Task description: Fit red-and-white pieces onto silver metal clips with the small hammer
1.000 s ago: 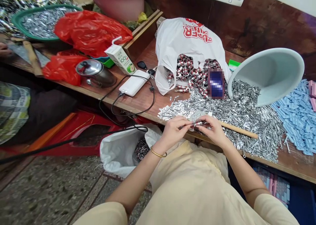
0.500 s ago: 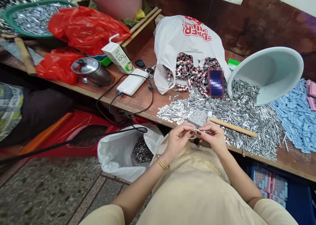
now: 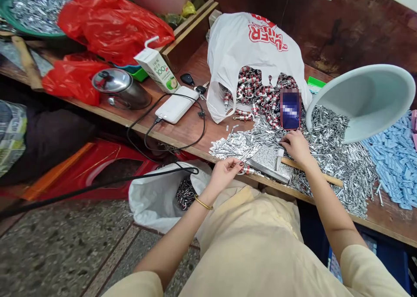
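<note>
A small red-and-silver metal fitting with a ring (image 3: 247, 169) is pinched in my left hand (image 3: 224, 172), above the table's front edge. The fitting points right, along the front of a flat metal block (image 3: 272, 164). My right hand (image 3: 297, 147) is over the heap of small silver metal parts (image 3: 329, 158), below the dark blue phone-like object (image 3: 290, 110). Its fingers are bent down together at the parts; what they hold, if anything, is too small to make out. Under the right wrist lies a hammer (image 3: 330, 179) with a wooden handle, its head beside the block.
Similar red-and-silver fittings (image 3: 257, 90) spill from a white plastic bag (image 3: 237, 41). A tilted grey basin (image 3: 384, 101) and light-blue pieces (image 3: 391, 153) are at right. Leftward are a white power bank (image 3: 177, 105) with cable, a drink carton (image 3: 158, 71) and a steel mug (image 3: 122, 88).
My hands have parted. The right hand has let go of the fitting and moved forward to the metal parts. The left hand has shifted slightly left and keeps the fitting.
</note>
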`<act>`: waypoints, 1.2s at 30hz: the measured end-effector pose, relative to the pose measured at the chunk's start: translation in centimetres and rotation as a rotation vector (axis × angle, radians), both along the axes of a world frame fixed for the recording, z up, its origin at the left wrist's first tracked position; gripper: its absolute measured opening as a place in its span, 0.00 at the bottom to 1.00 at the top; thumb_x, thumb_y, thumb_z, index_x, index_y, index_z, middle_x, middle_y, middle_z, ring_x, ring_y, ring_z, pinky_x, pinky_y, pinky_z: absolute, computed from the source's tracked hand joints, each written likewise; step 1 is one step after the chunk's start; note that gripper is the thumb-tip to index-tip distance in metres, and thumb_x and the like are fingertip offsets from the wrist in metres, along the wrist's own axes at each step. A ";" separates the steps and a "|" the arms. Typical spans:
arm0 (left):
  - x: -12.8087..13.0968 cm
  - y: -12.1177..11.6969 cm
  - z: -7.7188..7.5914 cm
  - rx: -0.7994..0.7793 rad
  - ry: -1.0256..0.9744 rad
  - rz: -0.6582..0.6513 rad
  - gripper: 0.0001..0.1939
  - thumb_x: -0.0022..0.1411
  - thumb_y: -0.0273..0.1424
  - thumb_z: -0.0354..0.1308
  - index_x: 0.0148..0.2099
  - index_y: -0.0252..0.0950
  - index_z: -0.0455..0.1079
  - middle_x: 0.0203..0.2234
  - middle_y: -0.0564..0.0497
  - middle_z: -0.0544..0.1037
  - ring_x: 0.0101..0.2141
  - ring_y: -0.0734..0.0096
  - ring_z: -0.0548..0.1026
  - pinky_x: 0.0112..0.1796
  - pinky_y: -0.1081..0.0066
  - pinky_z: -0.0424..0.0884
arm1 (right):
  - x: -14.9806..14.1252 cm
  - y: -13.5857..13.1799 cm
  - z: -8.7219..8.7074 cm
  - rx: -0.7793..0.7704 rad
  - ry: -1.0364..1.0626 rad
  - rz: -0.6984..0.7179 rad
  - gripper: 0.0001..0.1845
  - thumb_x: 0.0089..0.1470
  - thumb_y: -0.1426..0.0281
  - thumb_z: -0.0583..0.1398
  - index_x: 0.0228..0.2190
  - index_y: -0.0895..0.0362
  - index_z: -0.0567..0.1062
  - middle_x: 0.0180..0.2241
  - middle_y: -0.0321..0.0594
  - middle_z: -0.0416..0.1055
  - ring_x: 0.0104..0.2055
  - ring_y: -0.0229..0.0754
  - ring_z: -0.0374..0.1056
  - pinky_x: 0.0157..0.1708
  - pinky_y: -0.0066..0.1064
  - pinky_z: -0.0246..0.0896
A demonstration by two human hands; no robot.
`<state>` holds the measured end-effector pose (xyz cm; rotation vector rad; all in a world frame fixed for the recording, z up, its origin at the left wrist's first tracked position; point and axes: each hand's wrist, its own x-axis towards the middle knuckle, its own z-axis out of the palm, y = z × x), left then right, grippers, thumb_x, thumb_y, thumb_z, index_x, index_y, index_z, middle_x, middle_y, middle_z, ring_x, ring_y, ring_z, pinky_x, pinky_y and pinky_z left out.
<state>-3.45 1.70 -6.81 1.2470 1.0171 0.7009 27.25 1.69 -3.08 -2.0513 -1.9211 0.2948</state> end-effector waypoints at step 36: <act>0.7 4.2 0.4 -0.225 0.035 -0.232 0.04 0.51 0.21 0.63 0.28 0.33 0.72 0.20 0.56 0.73 0.24 0.74 0.75 0.30 0.72 0.78 | -11.1 -0.7 -2.4 0.039 0.327 0.394 0.06 0.64 0.68 0.60 0.35 0.53 0.77 0.35 0.43 0.75 0.40 0.47 0.69 0.41 0.36 0.62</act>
